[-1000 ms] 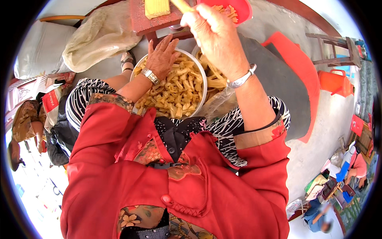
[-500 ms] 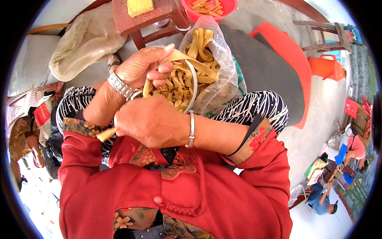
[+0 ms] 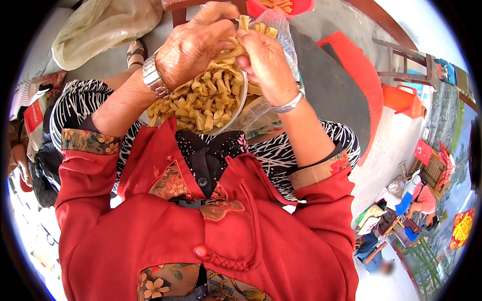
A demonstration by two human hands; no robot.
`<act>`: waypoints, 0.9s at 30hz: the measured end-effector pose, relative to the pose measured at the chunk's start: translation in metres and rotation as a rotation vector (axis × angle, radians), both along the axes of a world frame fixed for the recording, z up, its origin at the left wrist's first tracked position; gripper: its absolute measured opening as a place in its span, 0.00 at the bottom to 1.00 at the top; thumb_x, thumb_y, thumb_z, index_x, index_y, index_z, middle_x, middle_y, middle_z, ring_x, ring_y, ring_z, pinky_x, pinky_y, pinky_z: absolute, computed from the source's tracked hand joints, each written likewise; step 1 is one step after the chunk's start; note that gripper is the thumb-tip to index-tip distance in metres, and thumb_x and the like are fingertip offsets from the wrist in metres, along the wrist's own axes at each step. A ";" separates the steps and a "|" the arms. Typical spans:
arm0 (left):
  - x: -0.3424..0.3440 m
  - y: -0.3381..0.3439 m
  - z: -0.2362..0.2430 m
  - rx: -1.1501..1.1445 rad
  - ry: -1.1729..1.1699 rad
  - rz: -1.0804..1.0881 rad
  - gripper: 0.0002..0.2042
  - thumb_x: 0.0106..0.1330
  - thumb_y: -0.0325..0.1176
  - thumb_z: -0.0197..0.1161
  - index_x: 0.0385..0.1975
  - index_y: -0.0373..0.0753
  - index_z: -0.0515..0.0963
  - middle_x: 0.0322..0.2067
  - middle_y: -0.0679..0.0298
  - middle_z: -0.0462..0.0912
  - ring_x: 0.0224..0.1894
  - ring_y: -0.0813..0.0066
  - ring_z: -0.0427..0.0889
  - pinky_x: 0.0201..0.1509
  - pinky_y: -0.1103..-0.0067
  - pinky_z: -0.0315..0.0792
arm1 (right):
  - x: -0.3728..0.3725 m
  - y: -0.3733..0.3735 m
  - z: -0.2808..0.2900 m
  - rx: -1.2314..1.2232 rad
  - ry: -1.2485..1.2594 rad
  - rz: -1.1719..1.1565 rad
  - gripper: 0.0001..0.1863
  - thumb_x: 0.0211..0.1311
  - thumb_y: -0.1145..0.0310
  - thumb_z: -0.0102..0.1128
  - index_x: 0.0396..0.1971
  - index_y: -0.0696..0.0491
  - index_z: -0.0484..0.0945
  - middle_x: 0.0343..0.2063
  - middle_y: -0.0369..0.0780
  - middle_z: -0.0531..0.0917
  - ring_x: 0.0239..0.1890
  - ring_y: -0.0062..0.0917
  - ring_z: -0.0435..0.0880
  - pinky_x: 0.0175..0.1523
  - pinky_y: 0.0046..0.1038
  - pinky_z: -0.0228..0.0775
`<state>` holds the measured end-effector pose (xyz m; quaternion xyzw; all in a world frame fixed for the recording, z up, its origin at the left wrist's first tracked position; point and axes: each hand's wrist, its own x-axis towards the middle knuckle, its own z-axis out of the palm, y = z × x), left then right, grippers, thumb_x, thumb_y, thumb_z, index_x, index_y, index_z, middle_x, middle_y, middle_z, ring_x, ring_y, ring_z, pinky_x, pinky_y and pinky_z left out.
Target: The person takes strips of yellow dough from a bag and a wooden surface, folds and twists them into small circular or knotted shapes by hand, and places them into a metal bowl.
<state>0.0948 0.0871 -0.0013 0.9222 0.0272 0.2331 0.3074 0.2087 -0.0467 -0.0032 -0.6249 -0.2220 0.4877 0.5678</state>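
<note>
My left hand (image 3: 193, 50) and my right hand (image 3: 266, 67) are close together over the top of a pale plastic tub (image 3: 241, 100). Both have their fingers closed on a yellow-tan flat strip (image 3: 233, 50), with a folded end (image 3: 244, 22) sticking up above my right thumb. The tub holds a heap of knotted yellow pieces (image 3: 203, 103), partly hidden by my hands. Just right of it, a clear plastic bag (image 3: 251, 119) with more strips lies partly behind my right hand and wrist.
A red stool (image 3: 175, 5) and red basin (image 3: 304, 7) stand beyond. An empty-looking sack (image 3: 85, 37) lies upper left, a grey-red mat (image 3: 336, 100) right. Farther right are an orange container (image 3: 401, 100), a wooden bench (image 3: 432, 70) and two people (image 3: 422, 203) among piled items.
My left hand went from spread over the pieces to gripping a strip. My right hand came down toward my lap, then rose to meet it at the tub's top. The view shifted.
</note>
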 end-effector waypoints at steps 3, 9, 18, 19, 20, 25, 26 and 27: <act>0.001 -0.007 -0.006 -0.110 0.003 -0.046 0.08 0.55 0.22 0.60 0.35 0.35 0.74 0.45 0.58 0.76 0.43 0.59 0.77 0.44 0.72 0.73 | 0.017 -0.010 0.004 -0.035 0.081 0.177 0.12 0.63 0.66 0.48 0.24 0.58 0.72 0.17 0.32 0.70 0.18 0.13 0.69 0.21 0.16 0.60; 0.002 -0.016 0.000 -0.121 0.017 -0.067 0.05 0.60 0.25 0.60 0.32 0.35 0.71 0.39 0.64 0.77 0.38 0.71 0.79 0.39 0.77 0.72 | 0.033 -0.018 0.007 -0.071 0.140 0.375 0.16 0.64 0.58 0.49 0.25 0.56 0.72 0.18 0.34 0.72 0.17 0.11 0.68 0.17 0.15 0.56; 0.004 -0.002 -0.008 -1.561 0.087 -0.267 0.15 0.66 0.31 0.57 0.51 0.37 0.71 0.41 0.68 0.77 0.43 0.82 0.76 0.52 0.80 0.71 | 0.008 -0.014 0.006 0.107 -0.287 0.128 0.19 0.67 0.52 0.49 0.36 0.56 0.73 0.19 0.32 0.74 0.19 0.12 0.73 0.20 0.15 0.63; 0.003 -0.003 -0.011 -1.679 0.078 -0.338 0.17 0.66 0.32 0.56 0.54 0.37 0.69 0.43 0.67 0.77 0.44 0.81 0.76 0.52 0.78 0.71 | 0.008 -0.015 0.005 0.109 -0.241 0.120 0.19 0.67 0.53 0.48 0.36 0.56 0.73 0.19 0.32 0.74 0.18 0.12 0.73 0.20 0.14 0.63; 0.002 -0.003 -0.011 -1.693 0.104 -0.400 0.19 0.67 0.33 0.56 0.56 0.37 0.68 0.44 0.66 0.77 0.45 0.79 0.76 0.53 0.76 0.70 | 0.007 -0.017 0.002 0.104 -0.206 0.090 0.19 0.68 0.53 0.46 0.36 0.56 0.73 0.18 0.30 0.72 0.17 0.11 0.70 0.20 0.14 0.61; 0.002 -0.009 -0.005 -1.149 0.144 -0.303 0.20 0.68 0.33 0.52 0.59 0.37 0.66 0.46 0.62 0.77 0.51 0.76 0.71 0.59 0.74 0.63 | 0.007 -0.021 0.001 0.110 0.002 0.130 0.20 0.70 0.53 0.41 0.35 0.56 0.71 0.18 0.31 0.66 0.19 0.14 0.66 0.22 0.16 0.61; 0.003 -0.009 -0.005 -0.920 0.131 -0.268 0.20 0.69 0.33 0.52 0.60 0.37 0.65 0.47 0.61 0.76 0.53 0.75 0.70 0.60 0.73 0.62 | 0.004 -0.021 0.000 0.113 0.065 0.104 0.20 0.70 0.53 0.41 0.35 0.56 0.71 0.18 0.31 0.66 0.19 0.15 0.66 0.22 0.16 0.61; 0.003 -0.010 -0.006 -0.834 0.117 -0.258 0.20 0.69 0.34 0.52 0.60 0.38 0.66 0.46 0.61 0.76 0.54 0.72 0.68 0.61 0.74 0.61 | 0.003 -0.021 -0.002 0.117 0.127 0.078 0.20 0.70 0.52 0.41 0.36 0.56 0.71 0.18 0.31 0.66 0.19 0.15 0.66 0.22 0.17 0.60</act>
